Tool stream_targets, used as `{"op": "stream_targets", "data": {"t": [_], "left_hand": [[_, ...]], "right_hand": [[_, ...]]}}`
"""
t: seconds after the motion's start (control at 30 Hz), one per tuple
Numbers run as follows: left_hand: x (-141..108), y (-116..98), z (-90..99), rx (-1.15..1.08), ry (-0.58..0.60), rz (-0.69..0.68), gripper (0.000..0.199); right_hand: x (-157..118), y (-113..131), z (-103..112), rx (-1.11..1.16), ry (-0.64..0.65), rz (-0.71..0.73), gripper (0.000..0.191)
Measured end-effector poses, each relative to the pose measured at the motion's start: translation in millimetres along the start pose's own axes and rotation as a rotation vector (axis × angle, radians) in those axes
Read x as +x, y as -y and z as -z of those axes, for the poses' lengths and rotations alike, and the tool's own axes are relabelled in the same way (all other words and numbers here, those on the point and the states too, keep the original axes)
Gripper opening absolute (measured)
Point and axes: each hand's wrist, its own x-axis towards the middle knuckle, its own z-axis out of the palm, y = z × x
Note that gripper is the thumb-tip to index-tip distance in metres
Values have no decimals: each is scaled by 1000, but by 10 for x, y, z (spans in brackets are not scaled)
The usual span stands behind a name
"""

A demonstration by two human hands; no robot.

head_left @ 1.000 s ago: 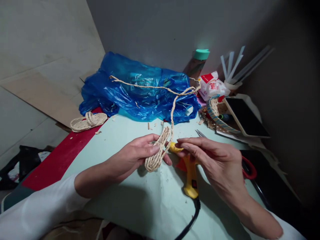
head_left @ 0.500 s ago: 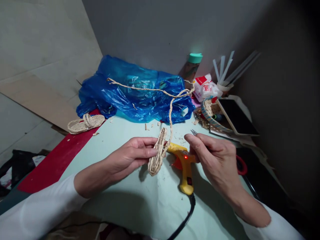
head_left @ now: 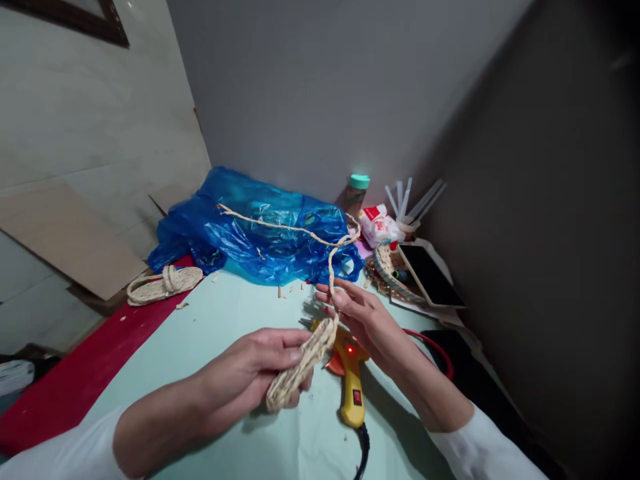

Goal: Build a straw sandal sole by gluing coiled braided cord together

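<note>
Left hand (head_left: 245,363): I had its fingers closed around the braided coil (head_left: 304,367), over the tabletop (head_left: 195,360), beside the glue gun (head_left: 353,393).
Right hand (head_left: 375,323): fingers partly open at the strand (head_left: 331,267); pinch unclear.
Strand: drawing it called for steady coil support.

Coiled, braided natural-fiber cord (head_left: 300,367) slants, its tail trailing over blue plastic (head_left: 270,230).

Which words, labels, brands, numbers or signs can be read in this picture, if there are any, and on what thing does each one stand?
No text can be read with certainty.
Red and white packet: printed marks, too blurred to read.
Switch on the yellow glue gun: any marking is too small to read.
White piece at the lower left edge: any print is too blurred.
</note>
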Motion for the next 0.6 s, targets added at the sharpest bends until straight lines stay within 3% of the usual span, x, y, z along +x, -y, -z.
{"op": "stream_targets", "data": {"t": [0.13, 0.3, 0.37, 0.5, 0.6], "left_hand": [[-149, 35, -73, 62, 22, 58, 34], [-323, -12, -118, 142, -63, 55, 36], [-346, -67, -136, 169, -53, 25, 36], [-298, -202, -170, 228, 86, -46, 39], [-205, -287, -207, 245, 199, -52, 39]], "right_hand": [[235, 248, 14, 112, -60, 63, 23], [387, 833, 293, 148, -213, 272, 18], [327, 1143, 407, 139, -277, 375, 12], [57, 1761, 500, 5, -350, 504, 44], [-154, 2114, 530, -153, -427, 604, 39]]}}
